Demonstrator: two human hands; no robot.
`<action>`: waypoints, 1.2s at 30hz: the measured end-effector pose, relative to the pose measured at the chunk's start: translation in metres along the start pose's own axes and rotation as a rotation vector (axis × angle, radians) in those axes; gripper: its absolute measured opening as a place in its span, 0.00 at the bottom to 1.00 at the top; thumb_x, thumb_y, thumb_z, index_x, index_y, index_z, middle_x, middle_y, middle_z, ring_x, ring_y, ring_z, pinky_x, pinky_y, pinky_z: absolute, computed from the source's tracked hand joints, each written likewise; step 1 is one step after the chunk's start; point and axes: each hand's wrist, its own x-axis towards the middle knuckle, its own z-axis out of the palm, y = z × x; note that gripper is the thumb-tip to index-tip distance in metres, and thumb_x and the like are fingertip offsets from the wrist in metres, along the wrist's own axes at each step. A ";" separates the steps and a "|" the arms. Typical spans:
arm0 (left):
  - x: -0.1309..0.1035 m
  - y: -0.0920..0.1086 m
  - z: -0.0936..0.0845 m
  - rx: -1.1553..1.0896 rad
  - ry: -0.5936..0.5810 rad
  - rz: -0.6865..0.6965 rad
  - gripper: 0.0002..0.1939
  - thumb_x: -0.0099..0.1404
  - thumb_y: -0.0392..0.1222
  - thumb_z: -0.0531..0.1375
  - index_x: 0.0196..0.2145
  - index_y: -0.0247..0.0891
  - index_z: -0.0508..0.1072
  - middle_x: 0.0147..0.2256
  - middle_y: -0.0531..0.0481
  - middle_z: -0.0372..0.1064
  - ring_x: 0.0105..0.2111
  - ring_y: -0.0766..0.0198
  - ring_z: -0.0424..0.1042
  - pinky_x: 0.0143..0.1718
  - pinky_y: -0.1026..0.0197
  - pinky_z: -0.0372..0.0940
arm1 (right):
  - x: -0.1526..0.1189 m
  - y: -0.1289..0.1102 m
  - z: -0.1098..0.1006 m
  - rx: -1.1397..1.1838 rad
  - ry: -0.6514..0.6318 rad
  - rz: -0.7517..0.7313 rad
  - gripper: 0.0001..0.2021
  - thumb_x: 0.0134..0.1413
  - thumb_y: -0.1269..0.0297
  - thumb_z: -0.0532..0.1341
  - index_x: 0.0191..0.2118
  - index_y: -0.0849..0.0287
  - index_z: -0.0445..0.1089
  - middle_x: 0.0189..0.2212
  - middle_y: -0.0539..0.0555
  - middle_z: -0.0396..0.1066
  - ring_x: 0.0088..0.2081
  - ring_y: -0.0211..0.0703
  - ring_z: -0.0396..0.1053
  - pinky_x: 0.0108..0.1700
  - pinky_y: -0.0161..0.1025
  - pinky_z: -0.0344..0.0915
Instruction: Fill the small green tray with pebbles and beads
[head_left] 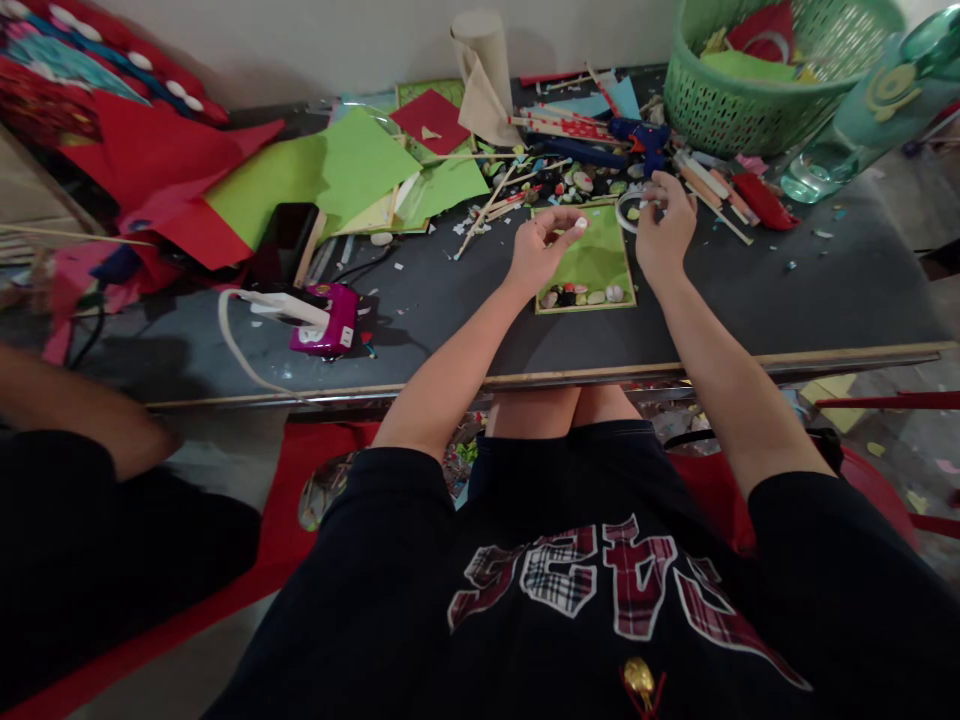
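Note:
A small white piece is pinched between the thumb and fingers of my left hand, above the upper left part of a green framed board. Painted pebbles line the board's lower edge. My right hand is just past the board's right edge, its fingers curled together beside a white ring like a tape roll. What those fingers hold, if anything, is too small to make out.
Behind the board lie scattered pebbles, sticks and a blue glue gun. A green basket and a clear bottle stand at the right. Left are green sheets, a phone and a purple power socket. Another person's arm is far left.

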 end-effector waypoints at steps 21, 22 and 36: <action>-0.003 0.009 0.000 0.231 -0.084 -0.002 0.26 0.75 0.62 0.49 0.51 0.40 0.74 0.41 0.41 0.79 0.40 0.58 0.79 0.42 0.56 0.73 | -0.014 -0.039 -0.007 -0.040 0.040 -0.059 0.22 0.70 0.46 0.50 0.47 0.54 0.76 0.47 0.63 0.75 0.53 0.58 0.67 0.58 0.53 0.60; -0.004 0.012 -0.001 0.253 -0.090 0.014 0.26 0.74 0.63 0.51 0.51 0.40 0.74 0.41 0.41 0.79 0.41 0.57 0.79 0.44 0.55 0.73 | -0.014 -0.041 -0.006 -0.010 -0.007 -0.072 0.21 0.69 0.46 0.52 0.43 0.55 0.77 0.44 0.62 0.76 0.50 0.57 0.69 0.57 0.52 0.62; -0.007 0.016 -0.012 0.364 -0.108 0.138 0.30 0.71 0.68 0.49 0.54 0.44 0.71 0.41 0.42 0.80 0.50 0.52 0.77 0.53 0.50 0.70 | -0.010 -0.033 -0.018 0.228 -0.172 -0.004 0.17 0.54 0.49 0.66 0.35 0.59 0.79 0.25 0.54 0.74 0.27 0.41 0.64 0.30 0.41 0.61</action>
